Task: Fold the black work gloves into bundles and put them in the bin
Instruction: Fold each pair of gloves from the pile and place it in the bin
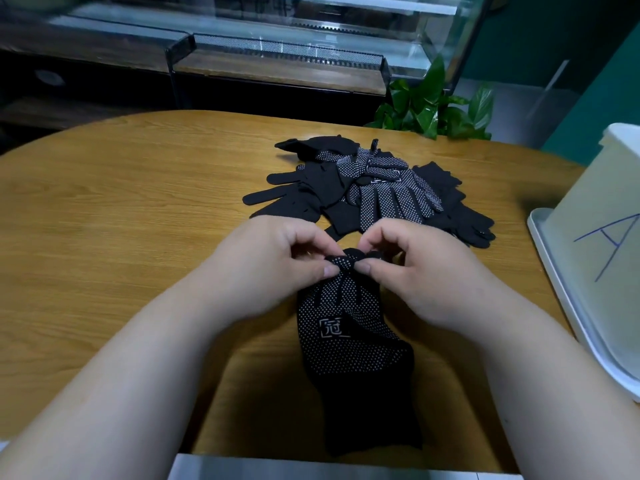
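**A:** From the head camera, what do the hands have?

**B:** Both are on one black knit work glove with white grip dots (346, 327). The left hand (277, 268) and right hand (426, 275) each have their fingers curled in. Thumb and forefinger of each pinch the far, finger end of the glove between them. The cuff trails back from the hands toward the person and lies flat on the rounded wooden bench (121, 209).

**A:** Why pinch it at that end?

**B:** I'd judge it's the start of a roll. Gathering the fingertips first lets the flat palm and cuff wrap round them. I cannot tell whether a second glove lies under this one.

**A:** And the rest?

**B:** A loose heap of black work gloves (374, 192) sits just beyond the hands, some dotted side up and some plain. That is near enough to draw the next one without stretching.

**A:** The bin?

**B:** The white plastic bin marked with a blue A (602, 244) stands well off to the right of the right hand. It looks an easy side reach for a finished bundle. Its inside is out of sight.
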Tool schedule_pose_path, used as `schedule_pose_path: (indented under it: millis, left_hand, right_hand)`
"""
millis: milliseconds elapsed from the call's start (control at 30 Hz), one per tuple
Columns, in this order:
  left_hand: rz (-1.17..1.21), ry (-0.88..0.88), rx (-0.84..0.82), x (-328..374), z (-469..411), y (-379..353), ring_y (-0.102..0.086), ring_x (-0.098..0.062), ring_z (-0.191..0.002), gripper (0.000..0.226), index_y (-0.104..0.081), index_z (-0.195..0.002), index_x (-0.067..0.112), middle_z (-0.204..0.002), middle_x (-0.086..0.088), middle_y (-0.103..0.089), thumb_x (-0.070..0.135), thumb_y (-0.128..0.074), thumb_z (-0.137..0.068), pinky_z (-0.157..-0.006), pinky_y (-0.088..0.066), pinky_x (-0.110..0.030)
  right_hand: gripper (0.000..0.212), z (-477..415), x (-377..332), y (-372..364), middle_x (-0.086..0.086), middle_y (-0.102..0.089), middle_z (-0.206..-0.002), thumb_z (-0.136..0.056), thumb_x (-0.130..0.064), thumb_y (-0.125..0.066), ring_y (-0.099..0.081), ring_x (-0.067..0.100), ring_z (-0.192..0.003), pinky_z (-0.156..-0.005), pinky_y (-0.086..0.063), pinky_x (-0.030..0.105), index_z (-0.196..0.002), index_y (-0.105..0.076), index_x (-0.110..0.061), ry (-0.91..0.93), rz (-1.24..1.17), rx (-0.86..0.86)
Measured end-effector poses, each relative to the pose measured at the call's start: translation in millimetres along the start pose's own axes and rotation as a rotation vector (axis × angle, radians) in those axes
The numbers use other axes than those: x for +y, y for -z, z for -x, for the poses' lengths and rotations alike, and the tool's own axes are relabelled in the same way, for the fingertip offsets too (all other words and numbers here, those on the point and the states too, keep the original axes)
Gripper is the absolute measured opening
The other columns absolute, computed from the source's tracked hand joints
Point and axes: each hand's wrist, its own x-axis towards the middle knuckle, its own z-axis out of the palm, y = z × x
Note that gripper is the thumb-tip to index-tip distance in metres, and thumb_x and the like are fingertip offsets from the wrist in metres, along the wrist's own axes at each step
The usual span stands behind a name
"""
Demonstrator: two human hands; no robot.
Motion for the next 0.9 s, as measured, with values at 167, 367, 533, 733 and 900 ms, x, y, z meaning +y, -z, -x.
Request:
schedule_pose_path:
  millis: [167,367,533,733,900]
  left_hand:
    - [-0.019,-0.089,0.126,-2.3,22.3,-11.3,-0.06,-0.003,-0.079,0.029,-0.068,-0.08,0.048,-0.08,0.012,-0.067,0.022,-0.082,-0.079,-0.066,-0.038,-0.007]
    - [-0.024,-0.195,0.23,-1.9,42.5,-22.6,-0.06,0.004,-0.085,0.024,-0.075,-0.084,0.037,-0.085,0.017,-0.067,0.015,-0.082,-0.078,-0.072,-0.038,-0.003]
    - [-0.051,-0.292,0.217,-6.7,58.1,-36.4,-0.058,0.01,-0.088,0.016,-0.075,-0.092,0.031,-0.088,0.022,-0.064,0.023,-0.071,-0.078,-0.079,-0.039,-0.002]
    - [-0.218,-0.398,0.091,-7.9,73.7,-48.5,-0.056,0.002,-0.087,0.022,-0.064,-0.102,0.033,-0.1,0.018,-0.057,0.034,-0.054,-0.083,-0.078,-0.039,-0.005]
    - [-0.324,-0.493,0.009,-11.3,78.6,-49.1,-0.057,-0.01,-0.087,0.018,-0.066,-0.099,0.034,-0.093,0.018,-0.06,0.032,-0.059,-0.084,-0.074,-0.052,-0.035]
  right_hand:
    - [0.013,25.1,1.8,0.7,-0.017,-0.062,-0.08,-0.086,-0.029,-0.075,-0.055,-0.001,-0.08,-0.065,-0.038,0.01,-0.085,-0.064,-0.036,0.024,-0.019,0.06]
    - [0.018,53.2,4.0,-3.5,-0.023,-0.06,-0.091,-0.087,-0.027,-0.074,-0.054,0.0,-0.095,-0.079,-0.04,0.015,-0.088,-0.063,-0.041,0.048,-0.012,0.057]
    - [0.011,79.3,5.6,-11.1,-0.023,-0.06,-0.095,-0.091,-0.025,-0.071,-0.055,-0.002,-0.096,-0.078,-0.041,0.012,-0.096,-0.07,-0.034,0.041,0.0,-0.014]
    - [0.011,90.8,6.9,-15.3,-0.021,-0.057,-0.098,-0.093,-0.025,-0.067,-0.053,0.0,-0.094,-0.078,-0.044,0.023,-0.098,-0.065,-0.035,0.111,0.107,-0.038]
    - [0.01,100.3,3.6,-19.8,-0.021,-0.052,-0.105,-0.089,-0.03,-0.063,-0.049,0.0,-0.098,-0.078,-0.037,0.016,-0.097,-0.06,-0.036,0.126,0.163,-0.077]
